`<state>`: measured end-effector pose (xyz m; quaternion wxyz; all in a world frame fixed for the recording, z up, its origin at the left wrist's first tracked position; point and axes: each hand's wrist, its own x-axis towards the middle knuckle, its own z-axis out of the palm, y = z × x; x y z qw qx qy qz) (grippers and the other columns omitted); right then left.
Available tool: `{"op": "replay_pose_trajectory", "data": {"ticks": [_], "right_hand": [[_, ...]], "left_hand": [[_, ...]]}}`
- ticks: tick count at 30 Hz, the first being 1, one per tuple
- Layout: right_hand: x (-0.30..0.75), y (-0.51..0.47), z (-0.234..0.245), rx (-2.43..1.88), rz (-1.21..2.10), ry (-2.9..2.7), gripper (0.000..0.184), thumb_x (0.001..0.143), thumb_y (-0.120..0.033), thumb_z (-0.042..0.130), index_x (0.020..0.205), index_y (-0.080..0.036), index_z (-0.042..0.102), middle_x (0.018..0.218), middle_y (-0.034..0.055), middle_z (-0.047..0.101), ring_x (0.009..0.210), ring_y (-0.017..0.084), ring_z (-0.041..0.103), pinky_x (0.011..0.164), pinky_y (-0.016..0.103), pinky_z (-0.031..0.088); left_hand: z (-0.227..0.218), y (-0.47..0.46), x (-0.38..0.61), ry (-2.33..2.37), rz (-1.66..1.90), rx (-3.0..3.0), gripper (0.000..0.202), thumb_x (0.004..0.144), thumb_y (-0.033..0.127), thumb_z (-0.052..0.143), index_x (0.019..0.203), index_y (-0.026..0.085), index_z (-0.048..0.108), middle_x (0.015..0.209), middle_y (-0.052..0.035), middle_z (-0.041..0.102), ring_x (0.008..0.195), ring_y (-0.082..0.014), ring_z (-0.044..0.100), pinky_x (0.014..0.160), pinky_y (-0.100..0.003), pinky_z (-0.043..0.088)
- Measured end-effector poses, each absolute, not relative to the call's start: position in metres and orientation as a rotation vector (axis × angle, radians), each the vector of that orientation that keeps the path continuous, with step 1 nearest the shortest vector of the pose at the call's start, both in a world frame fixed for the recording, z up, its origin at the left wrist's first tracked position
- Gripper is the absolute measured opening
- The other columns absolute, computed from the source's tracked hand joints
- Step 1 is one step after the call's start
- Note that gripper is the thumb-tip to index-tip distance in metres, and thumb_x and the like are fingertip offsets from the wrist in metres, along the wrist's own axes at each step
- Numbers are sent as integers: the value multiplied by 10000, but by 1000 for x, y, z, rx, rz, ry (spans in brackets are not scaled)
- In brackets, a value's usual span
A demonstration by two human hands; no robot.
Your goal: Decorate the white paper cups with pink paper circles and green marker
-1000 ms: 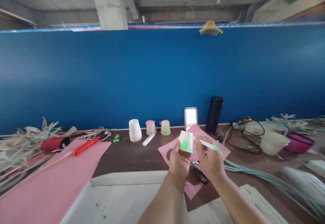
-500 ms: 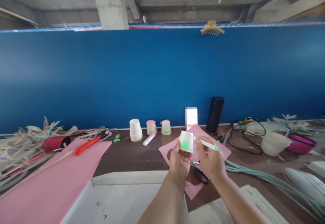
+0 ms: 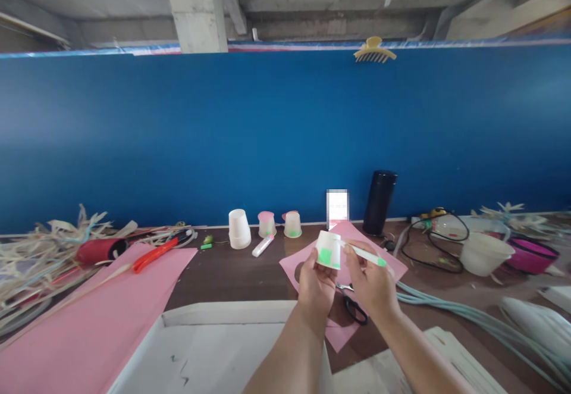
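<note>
My left hand [image 3: 316,284] grips a white paper cup [image 3: 329,244] from below, its wide rim facing down and slightly tilted. Green patches colour the lower part of its side. Between the fingers of my right hand [image 3: 372,278] is a white marker [image 3: 364,253] with a green end; its other end is at the cup's right side, and I cannot tell whether it touches. Below the hands, black-handled scissors [image 3: 355,310] lie on pink paper [image 3: 297,266]. Farther back stand upside-down cups: a white stack [image 3: 239,229] and two smaller-looking ones with green marks, one [image 3: 267,226] left of the other [image 3: 292,226].
A pink-white marker [image 3: 263,245] and a green cap [image 3: 206,247] lie near the cups. At the back stands a black cylinder [image 3: 379,202]. A white box lid [image 3: 232,346] is in front; pink paper and a red-handled tool [image 3: 155,255] lie left, pale cords [image 3: 464,302] right.
Hardly anything differs. Both hands keep their hold on the cup and marker, and the whole view has shifted very slightly.
</note>
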<state>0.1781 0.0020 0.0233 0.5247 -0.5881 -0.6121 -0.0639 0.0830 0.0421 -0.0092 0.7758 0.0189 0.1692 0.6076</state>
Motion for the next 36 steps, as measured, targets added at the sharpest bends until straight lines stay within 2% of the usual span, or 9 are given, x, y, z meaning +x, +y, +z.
{"op": "replay_pose_trajectory", "data": {"ticks": [12, 26, 36], "right_hand": [[178, 2, 24, -1390, -168, -1473, 282, 850, -397, 468, 935, -174, 617, 734, 61, 696, 679, 198, 663, 628, 274, 484], [174, 2, 22, -1373, -146, -1509, 267, 854, -378, 465, 933, -183, 629, 908, 64, 691, 764, 175, 657, 689, 254, 476], [172, 1, 18, -1377, -157, -1525, 303, 858, -403, 451, 957, -178, 627, 912, 76, 689, 724, 174, 655, 669, 252, 481]], "left_hand": [[-8, 43, 83, 401, 1321, 29, 110, 773, 212, 600, 818, 112, 594, 762, -82, 665, 695, -153, 648, 598, -234, 526], [-9, 45, 82, 390, 1340, 20, 113, 775, 208, 604, 827, 108, 595, 761, -84, 665, 693, -150, 648, 616, -236, 530], [-8, 45, 80, 390, 1356, 10, 99, 781, 191, 594, 832, 107, 597, 773, -82, 666, 665, -139, 642, 594, -226, 526]]}}
